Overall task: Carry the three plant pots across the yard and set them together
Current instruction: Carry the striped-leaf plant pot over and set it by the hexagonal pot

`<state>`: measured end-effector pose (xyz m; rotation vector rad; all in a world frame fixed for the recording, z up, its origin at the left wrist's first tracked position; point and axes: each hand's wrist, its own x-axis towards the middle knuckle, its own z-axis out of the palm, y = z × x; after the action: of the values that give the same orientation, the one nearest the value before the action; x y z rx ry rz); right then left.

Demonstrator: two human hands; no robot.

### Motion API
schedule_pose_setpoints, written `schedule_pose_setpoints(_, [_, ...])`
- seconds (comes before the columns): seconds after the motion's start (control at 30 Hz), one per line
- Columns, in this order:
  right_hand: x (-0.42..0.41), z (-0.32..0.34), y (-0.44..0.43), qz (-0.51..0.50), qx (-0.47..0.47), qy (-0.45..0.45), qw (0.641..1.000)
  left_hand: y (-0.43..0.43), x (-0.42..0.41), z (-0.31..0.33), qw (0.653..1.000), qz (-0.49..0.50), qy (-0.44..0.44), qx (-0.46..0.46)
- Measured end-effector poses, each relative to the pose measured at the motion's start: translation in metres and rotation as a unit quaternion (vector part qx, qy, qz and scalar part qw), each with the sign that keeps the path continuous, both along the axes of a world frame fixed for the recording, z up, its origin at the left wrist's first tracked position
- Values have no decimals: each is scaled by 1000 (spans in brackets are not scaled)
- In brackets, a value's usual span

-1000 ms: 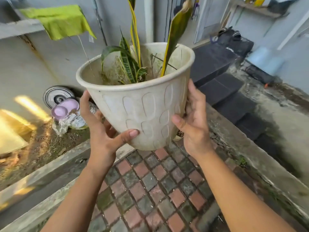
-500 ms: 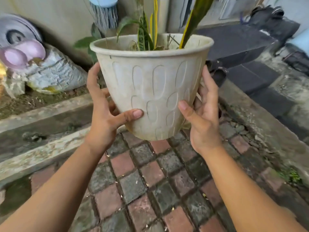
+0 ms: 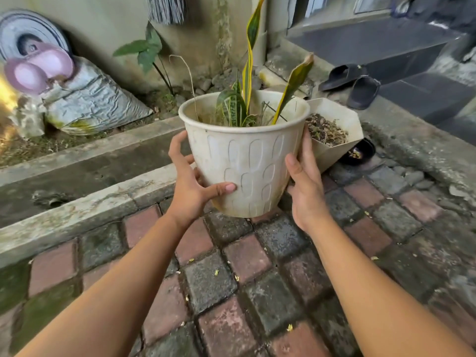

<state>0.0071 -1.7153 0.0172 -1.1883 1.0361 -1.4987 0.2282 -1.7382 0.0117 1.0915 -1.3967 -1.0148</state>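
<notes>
A round cream plant pot [image 3: 247, 161] with oval grooves holds a snake plant [image 3: 247, 81] with green and yellow leaves. My left hand [image 3: 192, 188] grips its left side, thumb across the front. My right hand [image 3: 306, 184] clasps its right side. The pot's base is low over the brick paving, close to or touching it. Right behind it stands an angular cream pot [image 3: 334, 132] filled with dry soil and dead stems, partly hidden by the round pot. A third pot is not in view.
A concrete gutter [image 3: 85, 176] runs along the left edge of the brick paving [image 3: 231, 279]. A crumpled sack [image 3: 92, 101] and a small leafy plant [image 3: 146, 50] stand by the wall. Black sandals [image 3: 353, 83] lie beside dark steps [image 3: 412, 60] at the right.
The pot has come down from chest height to just above the bricks, and I have moved closer to the wall. The angular pot has come into view behind it.
</notes>
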Motion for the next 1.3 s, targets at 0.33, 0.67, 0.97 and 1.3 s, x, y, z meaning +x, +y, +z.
schedule_pose_setpoints(0.33, [-19, -15, -7, 35, 100, 19, 994, -27, 7, -32, 995, -30, -87, 50])
schedule_pose_setpoints(0.67, [-15, -38, -14, 8, 137, 59, 989, -31, 22, -56, 991, -97, -66, 69])
schedule_pose_setpoints(0.97, [-20, -60, -7, -43, 114, 90, 988, -5, -3, -46, 980, -7, 160, 120])
schedule_pose_setpoints(1.3, [-6, -67, -8, -121, 56, 143, 981, -32, -6, -45, 993, 5, 78, 90])
